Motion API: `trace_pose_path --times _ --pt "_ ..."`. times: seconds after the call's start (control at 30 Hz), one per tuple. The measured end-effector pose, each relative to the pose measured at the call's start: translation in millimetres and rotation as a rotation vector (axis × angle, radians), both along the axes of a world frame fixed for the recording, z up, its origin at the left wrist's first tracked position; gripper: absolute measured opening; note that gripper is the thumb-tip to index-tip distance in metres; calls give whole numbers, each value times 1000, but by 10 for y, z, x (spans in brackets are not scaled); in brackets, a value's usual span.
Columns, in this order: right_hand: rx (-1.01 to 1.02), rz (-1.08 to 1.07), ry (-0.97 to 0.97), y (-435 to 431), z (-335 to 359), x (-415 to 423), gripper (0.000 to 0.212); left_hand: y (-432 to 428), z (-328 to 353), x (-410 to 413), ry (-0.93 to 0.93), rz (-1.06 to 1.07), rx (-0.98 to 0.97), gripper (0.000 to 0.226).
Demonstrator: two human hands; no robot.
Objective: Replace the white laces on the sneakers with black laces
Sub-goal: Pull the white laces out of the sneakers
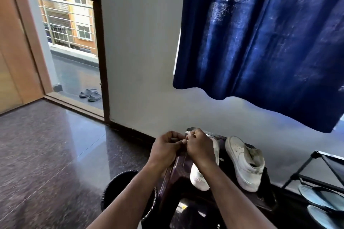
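Two white sneakers stand upright side by side on dark tabletop, toes toward wall. Right sneaker unlaced; left sneaker mostly hidden. Black laces drape by right sneaker's heel. Likely white lace end pinched between left hand and right hand.

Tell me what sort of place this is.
Probably a home, in a room beside a balcony door. A blue curtain hangs over the wall, a shoe rack holding slippers stands at the right, and sandals sit outside on the balcony.
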State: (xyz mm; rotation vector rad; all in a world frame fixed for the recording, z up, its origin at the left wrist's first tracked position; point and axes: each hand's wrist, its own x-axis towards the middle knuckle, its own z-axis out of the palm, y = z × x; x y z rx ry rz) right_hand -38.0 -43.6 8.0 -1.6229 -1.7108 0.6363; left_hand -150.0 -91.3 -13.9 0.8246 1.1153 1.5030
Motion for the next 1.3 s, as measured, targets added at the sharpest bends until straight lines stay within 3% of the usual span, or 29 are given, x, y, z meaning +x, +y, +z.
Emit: trace_pose_path --times 0.1,0.2,0.3,0.4,0.53,0.67,0.73,0.8,0.9,1.03,1.17,1.3 --pt "-32 115 -136 -44 -173 -219 36 -33 -91 -256 38 90 -64 15" --pt "-109 107 -83 -71 -313 -409 50 -58 -239 -513 173 98 -138 16" --pt "-246 131 25 -102 -343 -614 34 -114 -392 -703 353 136 -221 17" --pt "-423 152 264 -120 -427 -890 30 -155 -551 -855 412 180 -273 20" --pt "-401 179 233 -25 -701 -1160 29 -178 -693 -1014 471 234 -314 10" --pt "-392 120 191 -19 -827 -1338 20 -210 -763 -1128 511 230 -313 18" --pt "-422 114 198 -7 -953 -1425 19 -227 -762 -1161 636 248 -301 20" --pt "-471 75 312 5 -1081 -1507 20 -230 -786 -1199 779 238 -274 26" --pt "-605 -14 642 9 -1163 -1582 21 -232 -847 -1239 910 100 -269 35" --pt "-763 15 758 23 -1177 -1520 27 -172 -978 -1237 1151 42 -227 25" --pt "-838 80 745 -12 -1188 -1479 34 -78 -1078 -1279 1349 98 -209 26" --pt "-728 239 493 72 -1285 -1379 31 -42 -1045 -1364 1370 108 -223 30"
